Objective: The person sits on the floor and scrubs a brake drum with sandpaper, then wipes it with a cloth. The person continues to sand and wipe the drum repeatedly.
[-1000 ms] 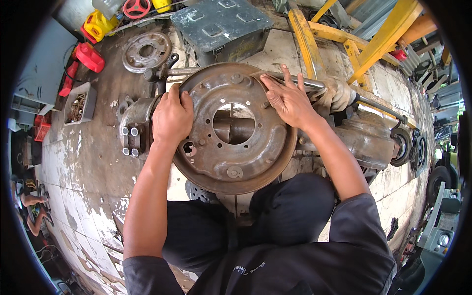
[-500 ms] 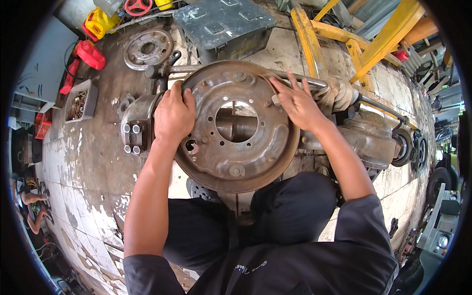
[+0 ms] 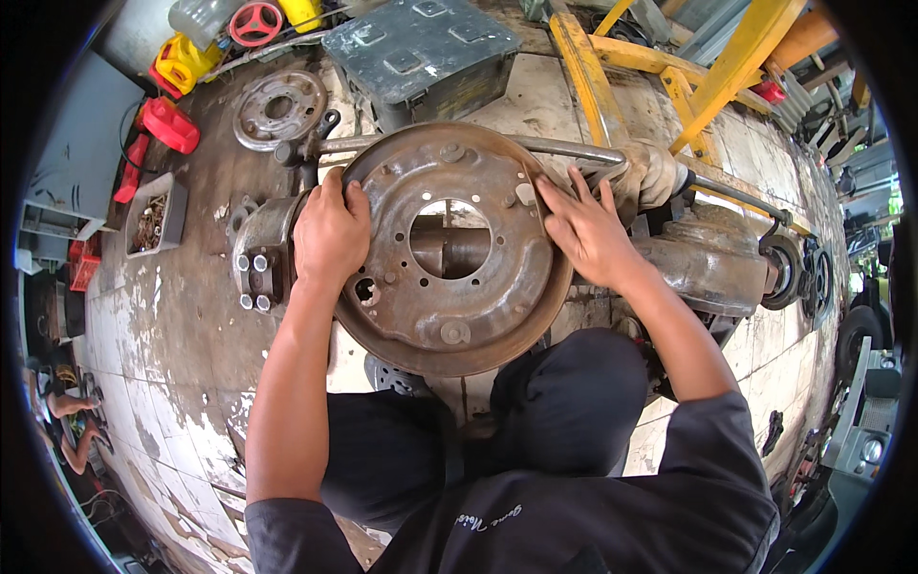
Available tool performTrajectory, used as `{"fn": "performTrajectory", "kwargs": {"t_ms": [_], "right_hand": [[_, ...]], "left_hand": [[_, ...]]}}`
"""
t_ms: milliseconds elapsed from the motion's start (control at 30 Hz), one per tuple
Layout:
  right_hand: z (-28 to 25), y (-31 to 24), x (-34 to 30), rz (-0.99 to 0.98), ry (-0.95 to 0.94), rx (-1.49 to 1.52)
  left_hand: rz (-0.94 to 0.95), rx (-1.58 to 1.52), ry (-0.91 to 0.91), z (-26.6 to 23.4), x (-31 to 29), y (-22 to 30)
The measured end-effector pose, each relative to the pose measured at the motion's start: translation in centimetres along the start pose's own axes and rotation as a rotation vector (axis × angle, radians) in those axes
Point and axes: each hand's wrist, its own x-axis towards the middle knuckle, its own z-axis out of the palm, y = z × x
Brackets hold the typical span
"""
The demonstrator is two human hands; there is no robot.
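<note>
A round, rusty brake backing plate (image 3: 455, 332) stands tilted in front of my knees, with a large centre hole and smaller holes around it. My left hand (image 3: 331, 230) is closed on its left rim, thumb on the front face and fingers partly hidden behind. At the upper right rim, my right hand (image 3: 588, 225) holds the edge, with some fingers stretched upward. Through the centre hole shows part of the axle behind. The axle assembly (image 3: 703, 263) lies across the floor, its bolted end (image 3: 266, 263) beside my left hand. A long metal rod (image 3: 564, 147) passes behind the plate's top.
A second round plate (image 3: 279, 110) lies on the floor at the far left, beside a dark lidded box (image 3: 421, 48). A grey bin (image 3: 157, 215) holds small parts. Yellow stand legs (image 3: 585, 77) rise at the far right. A stained glove (image 3: 655, 172) lies by the rod.
My right hand has slid down along the plate's right rim. The plate seems turned very slightly counterclockwise. My left hand keeps its hold, and the whole view has shifted a little.
</note>
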Motion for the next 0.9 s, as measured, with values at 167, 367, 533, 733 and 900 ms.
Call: {"fn": "performTrajectory", "kwargs": {"t_ms": [167,367,533,733,900], "right_hand": [[0.1,-0.6,1.4,0.028,0.044,-0.081],[0.0,-0.6,0.8,0.017,0.019,0.025],[0.4,-0.2,-0.4,-0.004,0.027,-0.074],[0.6,-0.2,3.9,-0.038,0.051,0.048],[0.0,0.6,-0.3,-0.051,-0.009,0.002]], "left_hand": [[0.038,0.013,0.024,0.2,0.1,0.6],[0.045,0.019,0.007,-0.2,-0.1,0.1],[0.046,0.030,0.017,0.2,0.0,0.7],[0.031,0.020,0.000,-0.3,0.0,0.2],[0.015,0.002,-0.003,0.1,-0.1,0.1]]}}
